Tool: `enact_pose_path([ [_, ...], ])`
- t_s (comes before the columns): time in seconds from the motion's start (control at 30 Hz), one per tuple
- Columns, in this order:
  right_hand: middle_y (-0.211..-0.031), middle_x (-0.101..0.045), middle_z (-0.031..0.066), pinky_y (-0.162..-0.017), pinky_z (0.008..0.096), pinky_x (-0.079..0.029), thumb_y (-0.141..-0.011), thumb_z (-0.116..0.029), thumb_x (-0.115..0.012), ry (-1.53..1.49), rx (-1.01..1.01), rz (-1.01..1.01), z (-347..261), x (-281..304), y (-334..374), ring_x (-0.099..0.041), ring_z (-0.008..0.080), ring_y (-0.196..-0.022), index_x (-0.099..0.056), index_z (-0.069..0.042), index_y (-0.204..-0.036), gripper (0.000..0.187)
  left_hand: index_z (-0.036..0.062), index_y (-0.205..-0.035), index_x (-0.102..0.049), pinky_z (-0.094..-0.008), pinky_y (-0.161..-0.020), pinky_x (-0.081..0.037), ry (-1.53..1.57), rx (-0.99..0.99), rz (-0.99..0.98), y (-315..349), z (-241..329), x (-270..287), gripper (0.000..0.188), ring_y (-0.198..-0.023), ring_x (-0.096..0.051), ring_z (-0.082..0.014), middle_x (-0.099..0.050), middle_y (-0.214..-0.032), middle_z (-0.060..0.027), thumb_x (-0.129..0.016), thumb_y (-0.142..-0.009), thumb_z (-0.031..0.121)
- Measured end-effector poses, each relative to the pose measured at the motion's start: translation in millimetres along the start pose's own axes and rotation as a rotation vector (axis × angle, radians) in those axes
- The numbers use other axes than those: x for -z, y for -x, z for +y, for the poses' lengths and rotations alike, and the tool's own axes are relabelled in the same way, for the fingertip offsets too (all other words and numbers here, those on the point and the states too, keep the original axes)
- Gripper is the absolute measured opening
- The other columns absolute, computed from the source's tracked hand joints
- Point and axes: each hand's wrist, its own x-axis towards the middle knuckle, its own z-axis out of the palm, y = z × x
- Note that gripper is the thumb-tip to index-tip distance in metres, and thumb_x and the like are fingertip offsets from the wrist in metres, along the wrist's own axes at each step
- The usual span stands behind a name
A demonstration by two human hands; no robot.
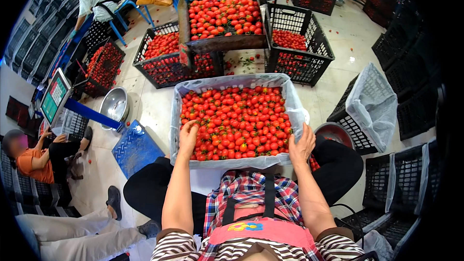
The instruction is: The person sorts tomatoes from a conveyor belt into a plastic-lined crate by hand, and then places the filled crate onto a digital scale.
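Observation:
In front of me stands a crate with a pale translucent liner (237, 164), filled with small red tomatoes (237, 121). My left hand (188, 139) is just inside its left wall, over the tomatoes. The fingers of that hand bend loosely, and I see nothing held in them. At the right wall, my right hand (302, 144) straddles the lined rim, with the thumb on the inner side and the fingers on the outer side. The outer fingertips are partly hidden.
A sorting chute (227, 43) full of tomatoes rises beyond, between black crates (157, 70) (302, 67). To the left are a blue platform scale (137, 150), a metal bowl (115, 106) and several people. A lined crate (369, 106) and a basin (336, 130) stand right.

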Motion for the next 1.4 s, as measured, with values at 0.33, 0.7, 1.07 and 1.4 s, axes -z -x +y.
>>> enact_pose_path([
  [0.33,-0.118,-0.056,0.0083,-0.092,0.0430,-0.047,-0.099,-0.039,-0.045,-1.721,-1.153,-0.790,-118.7,22.3,14.2,-0.053,0.0224,-0.109,-0.055,-0.008,-0.117,0.037,0.0008,-0.123,-0.052,-0.0420,-0.099,-0.039,-0.471,-0.756,-0.372,114.4,76.9,-141.3,0.040,-0.117,-0.049,-0.0342,-0.051,-0.123,-0.0213,-0.062,-0.085,0.012],
  [0.7,-0.114,-0.049,0.0248,-0.092,0.0553,-0.050,-0.095,-0.045,-0.051,-1.836,-0.694,-0.380,-88.4,41.8,-240.2,-0.057,0.0364,-0.105,-0.020,0.000,-0.133,0.066,-0.0011,-0.112,-0.058,-0.0431,-0.097,-0.042,-0.477,-0.429,-0.256,50.9,56.1,-102.7,0.030,-0.111,-0.052,-0.0381,-0.055,-0.117,-0.0214,-0.061,-0.084,0.009],
  [1.07,-0.110,-0.061,0.0164,-0.098,0.0439,-0.040,-0.084,-0.021,-0.061,-0.387,0.302,-0.396,-53.6,-114.4,-131.1,-0.053,0.0330,-0.111,-0.064,-0.007,-0.109,0.029,0.0137,-0.130,-0.052,-0.0573,-0.103,-0.031,-0.977,-0.389,-0.242,-74.3,48.1,-192.3,0.053,-0.130,-0.035,-0.0370,-0.046,-0.136,-0.0163,-0.063,-0.082,0.034],
  [1.4,-0.118,-0.054,0.0122,-0.101,0.0505,-0.032,-0.081,-0.037,-0.058,-0.006,0.549,-0.993,-71.1,-78.5,-99.0,-0.046,0.0303,-0.117,-0.067,-0.014,-0.108,0.036,0.0269,-0.118,-0.066,-0.0476,-0.099,-0.033,-1.131,-0.319,-0.643,-24.7,68.5,-147.4,0.055,-0.121,-0.044,-0.0324,-0.051,-0.131,-0.0088,-0.064,-0.074,0.059],
])
